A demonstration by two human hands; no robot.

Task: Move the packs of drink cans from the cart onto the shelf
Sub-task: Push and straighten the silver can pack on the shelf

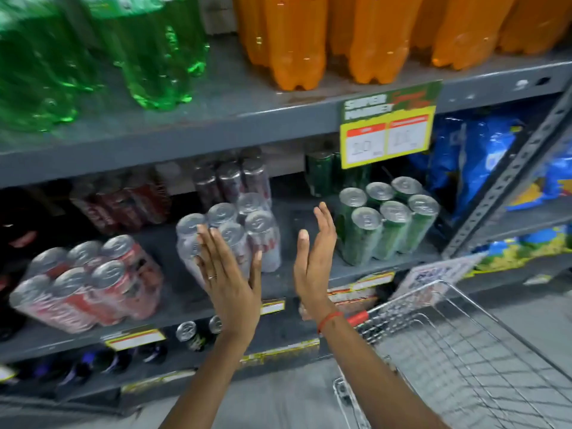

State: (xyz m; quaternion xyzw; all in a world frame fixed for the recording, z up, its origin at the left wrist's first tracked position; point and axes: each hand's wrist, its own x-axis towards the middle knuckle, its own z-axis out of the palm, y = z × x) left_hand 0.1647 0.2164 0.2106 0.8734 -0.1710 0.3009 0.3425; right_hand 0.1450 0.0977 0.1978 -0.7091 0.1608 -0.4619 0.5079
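Observation:
A shrink-wrapped pack of silver cans (244,230) stands on the grey middle shelf (309,274). My left hand (229,280) is flat and open in front of that pack, fingers spread against its near side. My right hand (315,258) is open too, palm turned left, in the gap between the silver pack and a pack of green cans (390,218) to the right. A pack of red cans (89,283) sits tilted at the left of the same shelf. The wire cart (464,351) stands at the lower right; no packs show in its visible part.
Green bottles (93,51) and orange bottles (371,35) fill the upper shelf. A yellow price sign (387,131) hangs from its edge. Blue bags (483,156) lie right of a slanted metal upright (510,168). Dark cans (188,332) stand on the lower shelf.

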